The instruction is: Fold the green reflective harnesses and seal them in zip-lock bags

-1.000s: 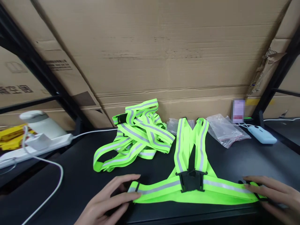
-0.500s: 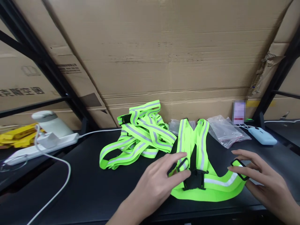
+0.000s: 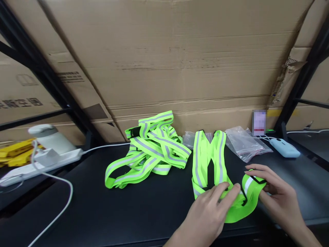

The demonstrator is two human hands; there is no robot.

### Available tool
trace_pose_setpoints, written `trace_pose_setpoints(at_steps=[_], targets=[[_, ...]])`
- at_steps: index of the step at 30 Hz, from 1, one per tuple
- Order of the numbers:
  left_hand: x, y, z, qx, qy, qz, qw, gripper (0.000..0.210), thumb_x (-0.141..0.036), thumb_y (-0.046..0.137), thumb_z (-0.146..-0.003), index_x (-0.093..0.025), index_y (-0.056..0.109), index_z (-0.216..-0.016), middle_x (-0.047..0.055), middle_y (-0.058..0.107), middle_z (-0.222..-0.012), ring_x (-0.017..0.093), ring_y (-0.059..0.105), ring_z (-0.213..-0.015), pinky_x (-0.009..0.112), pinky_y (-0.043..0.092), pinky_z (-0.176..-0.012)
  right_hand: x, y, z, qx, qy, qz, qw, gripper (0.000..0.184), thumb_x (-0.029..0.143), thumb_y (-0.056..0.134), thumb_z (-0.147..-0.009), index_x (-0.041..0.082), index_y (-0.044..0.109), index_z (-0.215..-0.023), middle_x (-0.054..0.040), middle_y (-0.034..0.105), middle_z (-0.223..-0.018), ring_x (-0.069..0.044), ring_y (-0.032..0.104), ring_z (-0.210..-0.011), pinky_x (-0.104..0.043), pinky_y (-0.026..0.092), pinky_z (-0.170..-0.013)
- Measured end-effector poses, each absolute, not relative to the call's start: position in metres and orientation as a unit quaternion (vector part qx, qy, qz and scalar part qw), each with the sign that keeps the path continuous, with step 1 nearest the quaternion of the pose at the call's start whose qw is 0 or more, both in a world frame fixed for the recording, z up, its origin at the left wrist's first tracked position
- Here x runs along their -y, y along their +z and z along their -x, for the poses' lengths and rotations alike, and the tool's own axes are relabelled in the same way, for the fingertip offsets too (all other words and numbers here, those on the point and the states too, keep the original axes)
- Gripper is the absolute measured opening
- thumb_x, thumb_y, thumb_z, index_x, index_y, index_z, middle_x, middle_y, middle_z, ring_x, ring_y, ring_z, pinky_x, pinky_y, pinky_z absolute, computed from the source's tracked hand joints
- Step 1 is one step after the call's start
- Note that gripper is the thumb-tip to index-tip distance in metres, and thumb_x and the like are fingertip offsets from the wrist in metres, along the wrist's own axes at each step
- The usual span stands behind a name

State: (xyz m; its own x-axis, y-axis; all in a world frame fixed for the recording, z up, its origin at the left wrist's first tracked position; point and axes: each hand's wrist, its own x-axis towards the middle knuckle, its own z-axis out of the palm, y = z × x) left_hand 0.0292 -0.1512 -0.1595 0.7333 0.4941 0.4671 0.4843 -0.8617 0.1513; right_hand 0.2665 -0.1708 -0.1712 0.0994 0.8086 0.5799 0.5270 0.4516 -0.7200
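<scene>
The neon-green, grey-striped harness (image 3: 221, 161) seems folded beneath the left hand (image 3: 208, 210).

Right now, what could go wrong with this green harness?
One end of the neon-green fabric harness curls up at the right hand and might spring open if let go. The left hand hides part of its middle, so a twist there could go unseen. The tangled pile of neon-green, grey-striped straps lies close and might snag.
</scene>
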Motion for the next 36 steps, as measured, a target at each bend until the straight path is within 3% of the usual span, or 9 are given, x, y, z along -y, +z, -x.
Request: trace_pose_setpoints(at_steps=[4,11,14,17,20,26,31,33,36], targets=[[0.154,-0.165,-0.015,-0.286,0.275,-0.916,0.056,0.03,-0.033,0.053,-0.104,-0.02,0.058,-0.131,0.011,0.066,-0.131,0.029,0.066,-0.114,0.046,0.059,-0.096,0.169,-0.176,-0.268,0.597,0.239,0.489,0.589,0.024,0.013,0.062,-0.085,0.023,0.076,-0.101,-0.0136,0.067,-0.124,-0.02,0.07,-0.077,-0.021,0.049,-0.044],[0.15,-0.166,0.006,-0.267,0.251,-0.925,0.098,0.02,-0.016,0.057,-0.102,-0.025,0.065,-0.118,0.006,0.067,-0.12,0.025,0.063,-0.112,0.042,0.054,-0.098,0.156,-0.172,-0.262,0.57,0.247,0.485,0.616,0.018,0.01,0.064,-0.079,0.022,0.073,-0.088,-0.0109,0.068,-0.114,-0.015,0.062,-0.065,-0.02,0.043,-0.04],[0.149,-0.163,0.009,-0.262,0.254,-0.924,0.11,0.02,-0.017,0.055,-0.103,-0.024,0.065,-0.118,0.006,0.067,-0.118,0.024,0.063,-0.112,0.043,0.052,-0.103,0.153,-0.162,-0.254,0.599,0.226,0.465,0.611,0.023,0.007,0.059,-0.077,0.024,0.072,-0.086,-0.0085,0.07,-0.11,-0.018,0.067,-0.077,-0.02,0.048,-0.049],[0.148,-0.162,0.008,-0.261,0.254,-0.926,0.104,0.022,-0.015,0.055,-0.102,-0.024,0.065,-0.119,0.007,0.067,-0.118,0.024,0.063,-0.114,0.044,0.05,-0.107,0.149,-0.149,-0.241,0.669,0.198,0.421,0.58,0.037,0.001,0.05,-0.073,0.026,0.072,-0.089,-0.0056,0.071,-0.105,-0.021,0.069,-0.099,-0.023,0.054,-0.068],[0.148,-0.162,0.006,-0.263,0.247,-0.928,0.095,0.023,-0.014,0.057,-0.101,-0.024,0.066,-0.12,0.008,0.067,-0.118,0.024,0.064,-0.116,0.045,0.051,-0.108,0.143,-0.139,-0.224,0.743,0.19,0.371,0.524,0.05,-0.004,0.042,-0.065,0.026,0.07,-0.094,-0.0027,0.07,-0.104,-0.018,0.069,-0.097,-0.025,0.053,-0.081],[0.15,-0.158,0.022,-0.264,0.28,-0.916,0.117,0.018,-0.022,0.068,-0.096,-0.025,0.07,-0.115,0.006,0.067,-0.133,0.025,0.06,-0.132,0.048,0.04,-0.122,0.139,-0.143,-0.192,0.819,0.188,0.362,0.403,0.052,-0.007,0.038,-0.065,0.024,0.067,-0.095,-0.0024,0.066,-0.1,-0.015,0.067,-0.085,-0.025,0.05,-0.074],[0.154,-0.152,0.045,-0.309,0.472,-0.812,0.149,0.012,-0.014,0.071,-0.09,-0.024,0.072,-0.097,0.004,0.075,-0.1,0.02,0.072,-0.099,0.034,0.059,-0.091,0.14,-0.153,-0.183,0.838,0.174,0.371,0.36,0.047,-0.005,0.042,-0.077,0.026,0.069,-0.1,-0.0017,0.068,-0.1,-0.015,0.068,-0.085,-0.025,0.048,-0.072],[0.156,-0.153,0.047,-0.35,0.481,-0.783,0.183,0.011,-0.013,0.073,-0.087,-0.022,0.07,-0.092,0.002,0.071,-0.09,0.016,0.069,-0.08,0.026,0.058,-0.072,0.139,-0.153,-0.18,0.845,0.161,0.372,0.349,0.042,-0.003,0.044,-0.082,0.025,0.069,-0.099,-0.0013,0.069,-0.098,-0.015,0.068,-0.084,-0.025,0.047,-0.071],[0.158,-0.161,0.043,-0.383,0.436,-0.782,0.226,0.016,-0.015,0.076,-0.083,-0.021,0.066,-0.094,0.001,0.068,-0.087,0.013,0.064,-0.071,0.023,0.054,-0.064,0.138,-0.15,-0.174,0.856,0.156,0.366,0.33,0.036,0.001,0.046,-0.088,0.025,0.069,-0.102,-0.0012,0.071,-0.096,-0.016,0.068,-0.084,-0.026,0.047,-0.072]])
